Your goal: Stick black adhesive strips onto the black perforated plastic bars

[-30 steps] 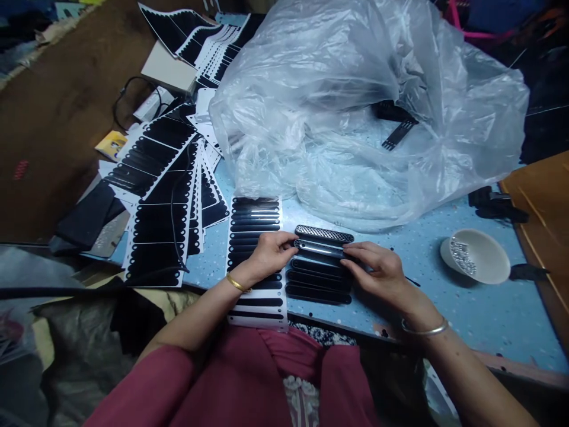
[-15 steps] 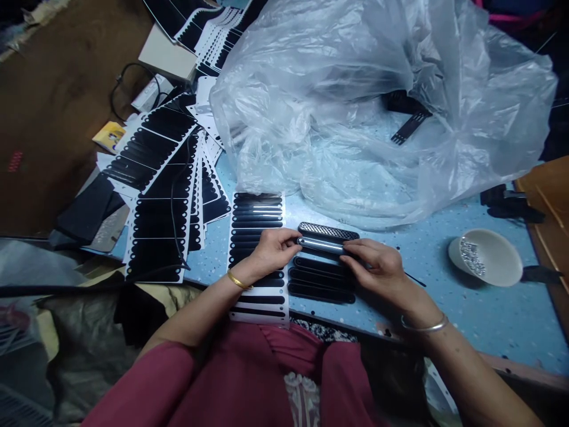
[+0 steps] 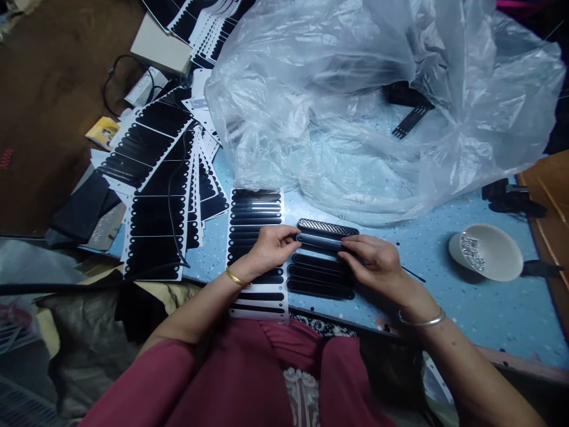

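Between my hands lies a long black strip with rounded ends (image 3: 319, 242), its face shiny. My left hand (image 3: 276, 246) pinches its left end, and my right hand (image 3: 372, 258) grips the right end between thumb and fingers. Just behind it rests a strip with a patterned, textured face (image 3: 328, 226). Several smooth black strips (image 3: 320, 289) lie in a row nearer to me. Under my left forearm is a white sheet of black strip-shaped stickers (image 3: 256, 222), partly hidden by my wrist.
A large clear plastic bag (image 3: 355, 118) fills the back of the blue table (image 3: 440, 308). More sticker sheets (image 3: 155, 219) and a black cable (image 3: 170, 207) are heaped at the left. A white bowl (image 3: 502, 252) holding small shiny pieces stands at the right.
Both hands keep hold of the same strip in nearly the same place. The strip's face has tilted a little and reflects less light. The camera view has shifted slightly.
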The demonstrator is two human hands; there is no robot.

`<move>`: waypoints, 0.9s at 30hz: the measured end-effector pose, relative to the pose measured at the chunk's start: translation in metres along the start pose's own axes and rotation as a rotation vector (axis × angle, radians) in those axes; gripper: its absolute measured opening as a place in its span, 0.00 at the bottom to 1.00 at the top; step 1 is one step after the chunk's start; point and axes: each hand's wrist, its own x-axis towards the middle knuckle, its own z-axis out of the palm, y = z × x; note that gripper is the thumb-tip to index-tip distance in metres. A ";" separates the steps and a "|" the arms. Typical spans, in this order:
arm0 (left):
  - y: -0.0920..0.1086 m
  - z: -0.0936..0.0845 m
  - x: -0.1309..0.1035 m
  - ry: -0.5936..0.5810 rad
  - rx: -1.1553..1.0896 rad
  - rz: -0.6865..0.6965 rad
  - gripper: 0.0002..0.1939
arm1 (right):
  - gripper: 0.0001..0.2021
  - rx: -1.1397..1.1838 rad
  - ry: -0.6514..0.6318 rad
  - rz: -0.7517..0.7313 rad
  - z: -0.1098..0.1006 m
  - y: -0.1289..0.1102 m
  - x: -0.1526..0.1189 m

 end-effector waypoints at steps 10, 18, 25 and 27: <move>0.002 -0.007 0.003 -0.107 -0.308 -0.191 0.15 | 0.06 -0.055 0.003 -0.045 0.000 -0.001 -0.001; 0.000 -0.006 0.004 -0.109 -0.323 -0.226 0.14 | 0.06 -0.081 -0.012 -0.058 0.000 -0.002 -0.001; 0.003 -0.003 0.008 -0.077 -0.405 -0.276 0.11 | 0.07 -0.091 -0.027 -0.046 0.001 -0.001 -0.002; 0.004 -0.001 0.010 -0.066 -0.413 -0.295 0.11 | 0.07 -0.093 -0.022 -0.058 0.001 -0.001 -0.002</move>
